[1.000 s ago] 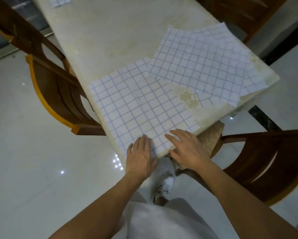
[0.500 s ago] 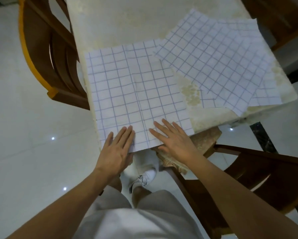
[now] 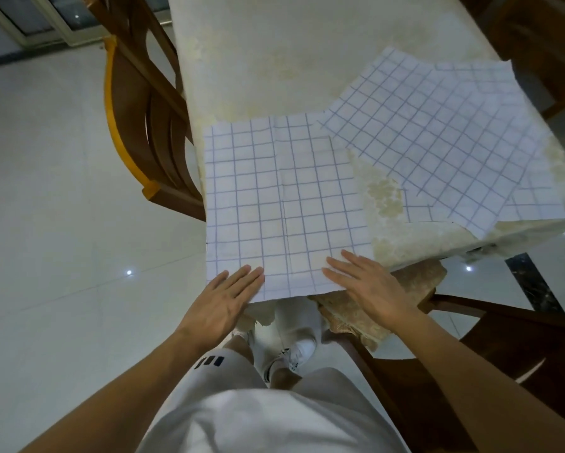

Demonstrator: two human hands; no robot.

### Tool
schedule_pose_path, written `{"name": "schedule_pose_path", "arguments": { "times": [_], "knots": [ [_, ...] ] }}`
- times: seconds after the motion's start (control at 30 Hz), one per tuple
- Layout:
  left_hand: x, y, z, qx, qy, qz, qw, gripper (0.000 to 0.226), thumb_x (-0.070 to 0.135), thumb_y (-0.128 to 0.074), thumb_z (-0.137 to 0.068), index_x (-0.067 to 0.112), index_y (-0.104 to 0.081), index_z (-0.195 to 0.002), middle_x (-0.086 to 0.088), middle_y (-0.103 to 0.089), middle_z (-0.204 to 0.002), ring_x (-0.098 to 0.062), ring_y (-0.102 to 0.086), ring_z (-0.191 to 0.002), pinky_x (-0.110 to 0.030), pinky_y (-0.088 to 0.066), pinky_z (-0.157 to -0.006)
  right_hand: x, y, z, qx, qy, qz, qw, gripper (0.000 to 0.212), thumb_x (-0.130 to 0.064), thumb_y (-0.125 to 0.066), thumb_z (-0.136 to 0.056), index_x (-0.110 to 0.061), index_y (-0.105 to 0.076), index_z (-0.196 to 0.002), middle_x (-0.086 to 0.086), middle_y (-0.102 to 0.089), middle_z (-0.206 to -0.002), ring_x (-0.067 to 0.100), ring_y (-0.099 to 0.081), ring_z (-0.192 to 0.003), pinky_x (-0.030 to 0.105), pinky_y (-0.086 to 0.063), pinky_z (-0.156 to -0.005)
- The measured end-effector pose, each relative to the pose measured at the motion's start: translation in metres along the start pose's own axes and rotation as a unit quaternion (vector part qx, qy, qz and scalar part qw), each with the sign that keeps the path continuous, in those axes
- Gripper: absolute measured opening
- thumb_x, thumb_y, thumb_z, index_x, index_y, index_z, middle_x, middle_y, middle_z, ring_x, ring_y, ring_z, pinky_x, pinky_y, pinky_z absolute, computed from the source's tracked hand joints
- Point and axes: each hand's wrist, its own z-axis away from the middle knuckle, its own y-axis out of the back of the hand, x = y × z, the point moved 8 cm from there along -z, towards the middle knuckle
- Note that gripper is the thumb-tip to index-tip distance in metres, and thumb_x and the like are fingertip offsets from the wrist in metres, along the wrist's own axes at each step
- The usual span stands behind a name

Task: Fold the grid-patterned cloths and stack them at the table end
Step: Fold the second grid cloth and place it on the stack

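Your left hand (image 3: 223, 300): flat, fingers straight and together, gripping nothing. The fingertips rest on the near left corner of the nearest grid cloth (image 3: 281, 204).

Your right hand (image 3: 369, 286): flat too, fingers straight and slightly spread, holding nothing. It presses on the same cloth's near right corner.

Nearest grid cloth: spread open in a single layer at the table's near left corner, with a crease down its middle. Its left edge runs along the table's left edge. Its near edge reaches the table's near edge and appears to overhang it slightly.

Second grid cloth (image 3: 438, 142): lies open and turned at an angle toward the near right corner. Its left corner overlaps the first cloth's far right corner.

Third grid cloth (image 3: 536, 204): sits beneath the second and shows at its far and right sides, reaching the table's right edge.

Table (image 3: 291, 60): pale, mottled covering, bare beyond the cloths toward the far end.

Wooden chair (image 3: 137, 125): close against the left edge.

Second chair (image 3: 519, 354): at the near right corner, beside your right arm.

Floor (image 3: 62, 223): open pale tile to your left.
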Motion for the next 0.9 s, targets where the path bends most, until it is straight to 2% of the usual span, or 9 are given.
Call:
{"name": "schedule_pose_path", "arguments": {
  "times": [0.13,0.27,0.43,0.5,0.57,0.63,0.7,0.77,0.9],
  "knots": [
    [-0.004,0.02,0.012,0.005,-0.033,0.047,0.998,0.049,0.022,-0.03,-0.105,0.026,-0.023,-0.153,0.0,-0.04,-0.155,-0.02,-0.039,-0.143,-0.048,-0.046,-0.107,-0.022,0.01,0.014,-0.013,0.012,-0.035,0.999,0.079,0.004,-0.089,-0.058,-0.021,-0.066,-0.129,0.004,-0.062,-0.137,0.029,-0.058,-0.128,0.041,-0.037,-0.103],
    [-0.016,0.041,0.027,0.008,-0.032,0.115,0.993,0.067,0.015,-0.047,-0.102,0.043,-0.016,-0.154,0.009,-0.034,-0.158,-0.018,-0.043,-0.14,-0.04,-0.045,-0.109,-0.038,0.008,0.028,-0.039,0.011,-0.105,0.994,0.09,-0.001,-0.09,-0.06,-0.029,-0.056,-0.138,-0.002,-0.054,-0.144,0.018,-0.051,-0.132,0.037,-0.045,-0.1],
    [-0.026,0.059,0.043,-0.049,0.008,0.132,0.99,0.065,0.026,-0.047,-0.104,0.051,-0.01,-0.152,0.01,-0.037,-0.156,-0.021,-0.056,-0.127,-0.034,-0.053,-0.1,-0.046,0.021,0.034,-0.034,-0.003,-0.149,0.988,0.071,-0.01,-0.077,-0.083,-0.036,-0.048,-0.143,-0.011,-0.054,-0.143,0.014,-0.061,-0.122,0.031,-0.059,-0.087],
    [-0.033,0.075,0.037,-0.044,0.041,0.148,0.987,0.049,0.044,-0.033,-0.104,0.048,-0.02,-0.152,0.013,-0.038,-0.155,-0.018,-0.052,-0.132,-0.032,-0.048,-0.105,-0.044,0.028,0.027,-0.052,-0.017,-0.18,0.982,0.058,-0.017,-0.062,-0.093,-0.039,-0.046,-0.144,-0.011,-0.054,-0.144,0.013,-0.059,-0.124,0.033,-0.055,-0.095],
    [-0.041,0.093,0.024,-0.041,0.057,0.148,0.986,0.061,0.064,-0.012,-0.096,0.044,-0.03,-0.151,0.016,-0.039,-0.154,-0.013,-0.048,-0.136,-0.028,-0.042,-0.108,-0.036,0.042,0.013,-0.058,-0.04,-0.208,0.976,0.047,-0.033,-0.036,-0.098,-0.041,-0.042,-0.144,-0.013,-0.056,-0.142,0.01,-0.056,-0.127,0.031,-0.048,-0.102],
    [-0.048,0.114,0.005,-0.031,0.056,0.149,0.987,0.074,0.07,-0.004,-0.091,0.039,-0.037,-0.149,0.014,-0.044,-0.151,-0.012,-0.048,-0.135,-0.027,-0.042,-0.107,-0.021,0.057,-0.004,-0.046,-0.06,-0.194,0.978,0.044,-0.039,-0.026,-0.099,-0.046,-0.035,-0.142,-0.017,-0.054,-0.142,0.005,-0.053,-0.128,0.031,-0.047,-0.105],
    [-0.06,0.13,-0.019,-0.018,0.051,0.149,0.987,0.071,0.066,-0.01,-0.094,0.032,-0.042,-0.148,0.009,-0.049,-0.149,-0.015,-0.051,-0.133,-0.029,-0.044,-0.105,-0.002,0.072,-0.024,-0.03,-0.082,-0.183,0.979,0.04,-0.046,-0.023,-0.103,-0.047,-0.032,-0.142,-0.023,-0.044,-0.145,0.0,-0.044,-0.132,0.03,-0.042,-0.109],
    [-0.075,0.145,-0.049,-0.006,0.053,0.145,0.988,0.063,0.058,-0.019,-0.099,0.025,-0.044,-0.147,0.003,-0.051,-0.147,-0.019,-0.052,-0.132,-0.031,-0.044,-0.105,0.018,0.085,-0.045,-0.021,-0.104,-0.165,0.98,0.049,-0.059,-0.015,-0.099,-0.048,-0.03,-0.145,-0.025,-0.033,-0.15,-0.003,-0.032,-0.137,0.026,-0.034,-0.113],
    [-0.109,0.159,-0.115,-0.002,0.05,0.132,0.99,0.05,0.039,-0.029,-0.106,0.019,-0.04,-0.15,-0.001,-0.043,-0.154,-0.019,-0.039,-0.142,-0.032,-0.032,-0.114,0.057,0.102,-0.098,-0.028,-0.152,-0.159,0.975,0.053,-0.05,-0.023,-0.099,-0.037,-0.035,-0.15,-0.023,-0.023,-0.153,-0.001,-0.018,-0.146,0.023,-0.019,-0.119]
  ]
}}
